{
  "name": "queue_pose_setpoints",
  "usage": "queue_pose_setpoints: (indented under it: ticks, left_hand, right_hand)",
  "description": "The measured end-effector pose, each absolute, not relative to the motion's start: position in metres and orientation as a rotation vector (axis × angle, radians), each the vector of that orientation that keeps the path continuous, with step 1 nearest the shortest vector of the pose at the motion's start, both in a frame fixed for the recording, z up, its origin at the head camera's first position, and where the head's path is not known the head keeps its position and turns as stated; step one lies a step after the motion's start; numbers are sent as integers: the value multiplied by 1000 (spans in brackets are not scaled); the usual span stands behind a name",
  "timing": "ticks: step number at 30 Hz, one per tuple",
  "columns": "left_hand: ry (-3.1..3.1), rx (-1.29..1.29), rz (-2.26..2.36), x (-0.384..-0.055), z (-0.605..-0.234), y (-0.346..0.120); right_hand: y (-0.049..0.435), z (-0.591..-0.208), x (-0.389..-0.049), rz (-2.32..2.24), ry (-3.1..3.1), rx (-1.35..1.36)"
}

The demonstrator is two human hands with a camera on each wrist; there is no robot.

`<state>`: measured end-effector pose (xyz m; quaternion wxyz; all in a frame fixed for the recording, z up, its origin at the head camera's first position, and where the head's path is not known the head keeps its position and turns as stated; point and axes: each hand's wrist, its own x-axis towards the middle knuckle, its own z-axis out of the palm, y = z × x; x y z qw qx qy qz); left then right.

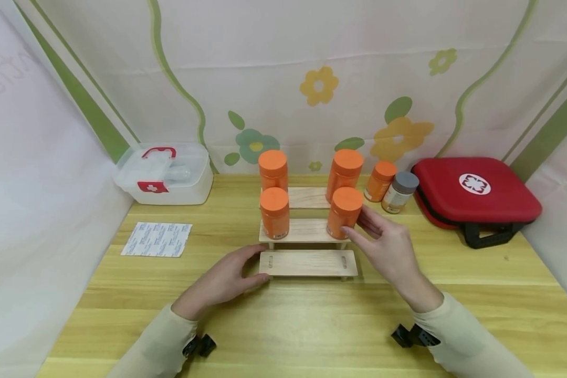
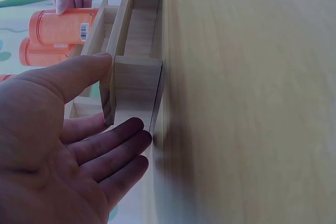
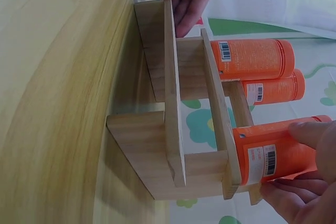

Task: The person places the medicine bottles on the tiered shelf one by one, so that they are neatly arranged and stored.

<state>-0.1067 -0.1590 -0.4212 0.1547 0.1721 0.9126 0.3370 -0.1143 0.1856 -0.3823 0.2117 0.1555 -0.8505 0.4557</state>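
A three-step wooden rack (image 1: pixel 307 262) stands at mid-table. Its left end, at the lowest step, is pinched between my left hand's (image 1: pixel 231 275) thumb and index finger; the other fingers (image 2: pixel 121 174) stretch out beside the rack's side. On the middle step's right end stands an orange-capped bottle (image 1: pixel 344 215), which my right hand (image 1: pixel 389 247) grips from the right, thumb in front and fingers behind. The left end of that step bears a matching orange bottle (image 1: pixel 275 215). Up on the top step are two more, one left (image 1: pixel 273 168) and one right (image 1: pixel 345 173).
Behind the rack's right side stand a small orange bottle (image 1: pixel 380 181) and a grey-capped jar (image 1: pixel 399 191). A red first-aid case (image 1: pixel 477 189) lies farther right. At left are a clear first-aid box (image 1: pixel 170 181) and a white printed packet (image 1: pixel 157 239). A fabric wall closes the back.
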Motion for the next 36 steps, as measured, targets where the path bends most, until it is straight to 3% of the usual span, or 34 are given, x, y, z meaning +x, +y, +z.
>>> queue_pose_setpoints:
  ticks: [11, 36]
  left_hand:
    - [2641, 557, 1007, -104, -424, -164]
    - [2631, 503, 1002, -105, -421, -156]
  right_hand:
    - [204, -383, -109, 1257, -2425, 494]
    - [243, -379, -108, 1320, -2441, 315]
